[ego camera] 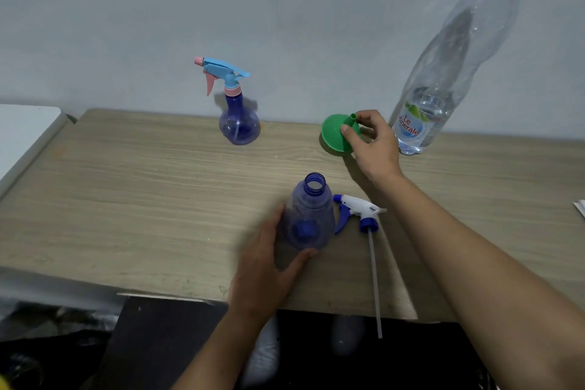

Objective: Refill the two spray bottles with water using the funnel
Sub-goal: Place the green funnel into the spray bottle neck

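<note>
My right hand [375, 144] pinches the green funnel [336, 135] by its spout, beside the water bottle [443, 73]. My left hand [266, 272] cups the uncapped spray bottle [308, 218], its sprayer head [357, 212] lying just right on the table [126, 199].

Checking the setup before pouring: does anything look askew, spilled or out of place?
No spill shows. The white and blue spray head lies on its side on the table, its dip tube overhanging the front edge. The green funnel is upside down, spout up, pinched by the right hand.
</note>
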`<state>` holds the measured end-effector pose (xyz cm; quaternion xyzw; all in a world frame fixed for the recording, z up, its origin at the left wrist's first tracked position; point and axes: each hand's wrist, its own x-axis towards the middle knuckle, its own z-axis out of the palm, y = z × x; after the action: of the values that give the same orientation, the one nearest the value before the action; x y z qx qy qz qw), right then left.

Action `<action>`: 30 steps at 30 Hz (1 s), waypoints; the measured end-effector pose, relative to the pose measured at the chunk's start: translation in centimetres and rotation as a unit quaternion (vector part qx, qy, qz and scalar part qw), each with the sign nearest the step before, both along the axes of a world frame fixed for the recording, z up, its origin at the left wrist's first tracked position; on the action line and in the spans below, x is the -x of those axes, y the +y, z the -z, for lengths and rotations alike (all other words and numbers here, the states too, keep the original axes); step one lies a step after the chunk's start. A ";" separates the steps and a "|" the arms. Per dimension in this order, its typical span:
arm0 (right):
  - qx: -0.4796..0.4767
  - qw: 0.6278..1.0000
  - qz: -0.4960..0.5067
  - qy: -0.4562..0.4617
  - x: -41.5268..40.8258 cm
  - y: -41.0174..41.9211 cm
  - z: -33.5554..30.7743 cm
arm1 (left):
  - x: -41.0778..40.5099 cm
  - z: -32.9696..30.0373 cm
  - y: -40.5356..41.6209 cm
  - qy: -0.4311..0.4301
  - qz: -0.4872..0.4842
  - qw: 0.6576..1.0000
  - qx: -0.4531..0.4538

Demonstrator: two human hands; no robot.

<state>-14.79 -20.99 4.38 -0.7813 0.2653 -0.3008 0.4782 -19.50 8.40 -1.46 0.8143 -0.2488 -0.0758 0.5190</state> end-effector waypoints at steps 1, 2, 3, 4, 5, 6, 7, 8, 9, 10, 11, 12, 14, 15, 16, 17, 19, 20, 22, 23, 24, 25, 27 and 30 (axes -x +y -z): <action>0.005 1.000 -0.005 -0.004 0.5 0.1 -0.4 | 0.0 -0.1 0.0 0.004 0.003 1.000 0.003; 0.012 1.000 -0.011 -0.006 1.0 0.3 -0.8 | 0.0 -0.2 0.0 0.008 0.005 1.000 0.006; 0.018 1.000 -0.015 -0.005 1.5 0.4 -1.1 | 0.0 -0.2 0.0 0.010 0.006 1.000 0.007; 0.022 1.000 -0.019 -0.005 2.0 0.4 -1.4 | 0.0 -0.3 0.0 0.011 0.006 1.000 0.007; 0.022 0.999 -0.023 -0.004 2.4 0.5 -1.7 | 0.0 -0.3 0.0 0.011 0.007 1.000 0.006; 0.023 0.999 -0.029 -0.002 2.9 0.6 -2.1 | 0.0 -0.3 0.0 0.012 0.006 1.000 0.005; 0.028 0.999 -0.035 -0.001 3.4 0.8 -2.4 | -0.1 -0.4 0.0 0.014 0.006 1.000 0.007; 0.036 0.999 -0.041 -0.002 3.9 0.9 -2.8 | -0.1 -0.5 0.0 0.014 0.008 1.000 0.010; 0.047 0.998 -0.044 -0.003 4.4 1.1 -3.2 | -0.1 -0.5 0.0 0.013 0.011 1.000 0.012; 0.059 0.997 -0.046 -0.005 5.0 1.3 -3.7 | -0.1 -0.5 0.1 0.009 0.013 1.000 0.014; 0.071 0.996 -0.047 -0.004 5.5 1.6 -4.1 | -0.1 -0.6 0.1 0.005 0.014 1.000 0.015; 0.081 0.996 -0.047 -0.002 6.1 1.9 -4.5 | -0.1 -0.7 0.1 0.003 0.014 1.000 0.016; 0.092 0.994 -0.055 -0.007 7.0 2.7 -5.3 | -0.1 -0.9 0.1 0.002 0.015 1.000 0.012; 0.085 0.994 -0.062 -0.013 7.4 3.1 -5.6 | -0.1 -1.1 0.1 -0.001 0.015 1.000 0.008; 0.071 0.995 -0.069 -0.019 7.8 3.6 -6.0 | -0.1 -1.3 0.1 -0.003 0.015 1.000 0.005; 0.060 0.995 -0.074 -0.026 8.1 4.0 -6.3 | 0.0 -1.4 0.1 -0.004 0.015 1.000 0.003; 0.042 0.996 -0.076 -0.030 8.8 4.7 -6.8 | 0.0 -1.6 0.1 -0.005 0.019 1.000 -0.004; 0.035 0.996 -0.074 -0.027 9.1 5.1 -7.0 | 0.0 -1.6 0.1 -0.007 0.022 1.000 -0.008; 0.043 0.996 -0.075 -0.022 9.7 5.7 -7.4 | -0.1 -1.4 0.0 -0.014 0.024 0.999 -0.015; 0.052 0.996 -0.075 -0.022 10.0 5.9 -7.6 | -0.1 -1.4 0.0 -0.019 0.022 0.999 -0.019; 0.053 0.995 -0.075 -0.024 10.3 6.2 -7.7 | -0.1 -1.4 0.0 -0.023 0.020 0.999 -0.020; 0.047 0.995 -0.078 -0.029 10.5 6.5 -8.1 | 0.0 -1.4 0.0 -0.026 0.017 0.999 -0.019; 0.039 0.995 -0.087 -0.039 11.1 7.2 -8.9 | 0.1 -1.3 0.1 -0.035 0.013 0.999 -0.013; 0.049 0.992 -0.095 -0.065 11.6 8.2 -10.2 | 0.2 -1.1 0.3 -0.050 0.017 0.999 -0.007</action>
<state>-26.38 -12.81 14.57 -0.8043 0.1432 -0.3167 0.4820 -19.72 8.66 -0.37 0.8164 -0.2876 -0.0458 0.4986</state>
